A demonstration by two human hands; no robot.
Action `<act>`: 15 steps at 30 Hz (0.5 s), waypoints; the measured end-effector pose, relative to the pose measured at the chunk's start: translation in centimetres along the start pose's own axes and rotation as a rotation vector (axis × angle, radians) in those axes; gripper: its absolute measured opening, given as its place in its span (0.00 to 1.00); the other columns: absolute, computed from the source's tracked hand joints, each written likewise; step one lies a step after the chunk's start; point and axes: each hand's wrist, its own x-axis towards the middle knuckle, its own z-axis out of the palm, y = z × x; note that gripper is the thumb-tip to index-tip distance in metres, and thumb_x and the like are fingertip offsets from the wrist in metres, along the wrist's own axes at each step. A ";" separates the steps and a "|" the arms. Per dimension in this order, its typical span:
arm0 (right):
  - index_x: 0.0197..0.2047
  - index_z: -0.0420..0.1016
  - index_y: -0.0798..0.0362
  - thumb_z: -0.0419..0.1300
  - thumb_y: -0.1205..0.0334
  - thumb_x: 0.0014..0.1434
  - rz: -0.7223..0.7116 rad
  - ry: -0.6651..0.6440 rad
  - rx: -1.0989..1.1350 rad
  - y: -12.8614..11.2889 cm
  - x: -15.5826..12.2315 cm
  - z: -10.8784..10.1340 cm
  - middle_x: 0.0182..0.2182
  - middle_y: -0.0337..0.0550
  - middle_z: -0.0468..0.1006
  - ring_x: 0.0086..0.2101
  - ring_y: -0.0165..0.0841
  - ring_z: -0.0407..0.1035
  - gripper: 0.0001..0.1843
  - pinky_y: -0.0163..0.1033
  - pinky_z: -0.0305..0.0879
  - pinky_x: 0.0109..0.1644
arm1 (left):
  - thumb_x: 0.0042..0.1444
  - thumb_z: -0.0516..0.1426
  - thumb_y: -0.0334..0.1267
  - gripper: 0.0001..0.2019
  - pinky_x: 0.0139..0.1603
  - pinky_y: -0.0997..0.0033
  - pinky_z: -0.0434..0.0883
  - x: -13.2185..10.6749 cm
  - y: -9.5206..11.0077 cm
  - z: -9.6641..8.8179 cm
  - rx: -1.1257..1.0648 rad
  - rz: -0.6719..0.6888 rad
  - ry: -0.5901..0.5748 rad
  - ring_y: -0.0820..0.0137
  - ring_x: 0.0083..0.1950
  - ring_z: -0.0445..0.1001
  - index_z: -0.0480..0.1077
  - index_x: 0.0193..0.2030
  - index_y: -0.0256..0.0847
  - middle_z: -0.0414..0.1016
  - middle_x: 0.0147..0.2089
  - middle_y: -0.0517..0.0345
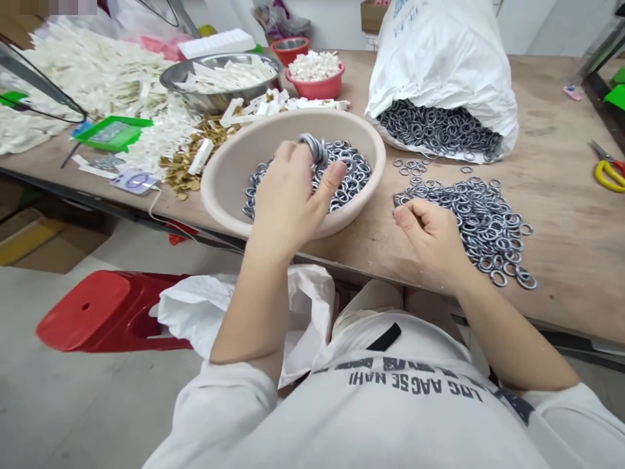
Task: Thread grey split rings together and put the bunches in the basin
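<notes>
Left hand point(286, 203) curled narrowly around a small stack of grey metal rings point(312, 148), raised over a wide beige plastic basin point(219, 189). Right hand point(430, 241) closed in a tight pinch, any ring inside hidden, just beside a loose heap of grey metal rings point(478, 228), near the front edge of the wooden bench point(561, 260) and closer to that heap than the left hand.

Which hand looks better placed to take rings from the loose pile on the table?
Probably the right hand: it sits beside the loose metal rings, while the left hand pinches rings over the beige bowl.
</notes>
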 end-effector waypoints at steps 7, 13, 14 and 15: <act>0.29 0.70 0.51 0.52 0.40 0.67 0.021 -0.019 0.039 0.4 1.9 1.8 0.23 0.36 0.66 0.26 0.30 0.60 0.25 0.36 0.53 0.31 | 0.63 0.52 0.45 0.23 0.40 0.63 0.64 1.8 -2.7 0.2 0.205 0.039 -0.264 0.60 0.35 0.72 0.66 0.17 0.42 0.71 0.24 0.51; 0.32 0.72 0.51 0.52 0.40 0.67 0.042 -0.022 0.074 0.2 1.7 2.1 0.23 0.35 0.68 0.26 0.30 0.61 0.24 0.36 0.54 0.32 | 0.62 0.51 0.42 0.20 0.34 0.65 0.59 1.6 -2.9 -0.2 0.195 0.137 -0.416 0.64 0.26 0.68 0.70 0.20 0.43 0.69 0.20 0.54; 0.33 0.73 0.51 0.53 0.39 0.66 0.033 -0.031 0.083 -0.3 1.9 2.1 0.24 0.36 0.69 0.27 0.30 0.62 0.24 0.36 0.55 0.33 | 0.63 0.50 0.42 0.19 0.33 0.65 0.59 1.5 -3.0 -0.2 0.205 0.165 -0.442 0.64 0.26 0.67 0.71 0.23 0.43 0.71 0.22 0.54; 0.36 0.74 0.51 0.54 0.39 0.65 0.015 -0.044 0.091 -0.8 2.2 2.2 0.26 0.37 0.72 0.28 0.31 0.64 0.23 0.36 0.57 0.34 | 0.64 0.50 0.43 0.18 0.33 0.66 0.59 1.5 -3.1 -0.2 0.216 0.187 -0.455 0.65 0.26 0.67 0.73 0.26 0.43 0.72 0.24 0.54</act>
